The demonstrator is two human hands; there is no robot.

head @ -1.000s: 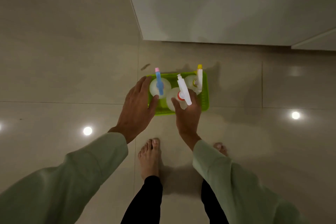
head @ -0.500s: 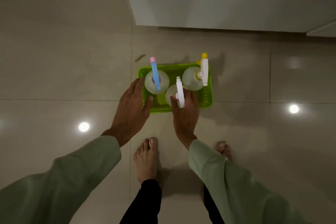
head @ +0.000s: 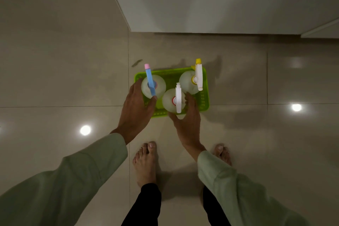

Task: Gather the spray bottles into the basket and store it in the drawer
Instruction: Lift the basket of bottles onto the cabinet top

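A lime-green basket (head: 205, 95) sits on the tiled floor in front of my feet. Three pale spray bottles stand in it: one with a blue trigger and pink nozzle (head: 158, 86) at the left, one with a yellow nozzle (head: 187, 80) at the back right, and one with a white trigger and red collar (head: 169, 101) at the front. My left hand (head: 135, 112) grips the basket's front-left corner, thumb inside the rim. My right hand (head: 189, 124) wraps around the front bottle from below, thumb on its left and fingers on its right.
A white cabinet front (head: 220, 0) rises just beyond the basket, and a pale panel edge (head: 322, 29) juts out at the far right. My bare feet (head: 145, 163) stand close behind the basket. Ceiling lights reflect on the glossy tiles.
The white-trigger bottle in my right hand has swung round so its nozzle points away from me, and it stands lower in the basket. My left hand stays at the basket's left side.
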